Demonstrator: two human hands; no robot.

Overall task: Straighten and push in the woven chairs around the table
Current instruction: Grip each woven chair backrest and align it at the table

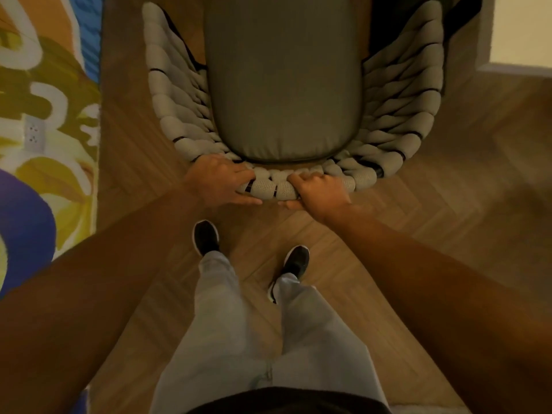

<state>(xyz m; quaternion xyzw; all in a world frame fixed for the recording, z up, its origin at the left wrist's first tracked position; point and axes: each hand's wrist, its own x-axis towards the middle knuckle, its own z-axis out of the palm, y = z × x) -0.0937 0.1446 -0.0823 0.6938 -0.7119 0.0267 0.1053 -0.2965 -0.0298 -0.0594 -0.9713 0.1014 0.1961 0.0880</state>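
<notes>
The floor (418, 234) is wood laid in a zigzag pattern; a wall (44, 130) painted in bright yellow, white, blue and purple runs down the left side, with a white socket (35, 133) on it; a pale wall corner (519, 34) shows at the top right.

I look straight down and see the woven chair (400, 121) just in front of me; its thick pale cords curve round a grey seat cushion (283, 85); the front of the chair points away from me, and I cannot tell if a tabletop is there past the top edge.

My left hand (222, 182) and right hand (321, 189) both hold the top rim of the chair back, close side by side; each grip is curled tight round the woven rim, fingers over the top and thumbs under it; the rim runs between the two hands and a short bit of cord shows in the gap.

Below the hands I see light grey trousers (227, 324) and two black shoes (206, 236) standing on the floor, just behind the chair.
</notes>
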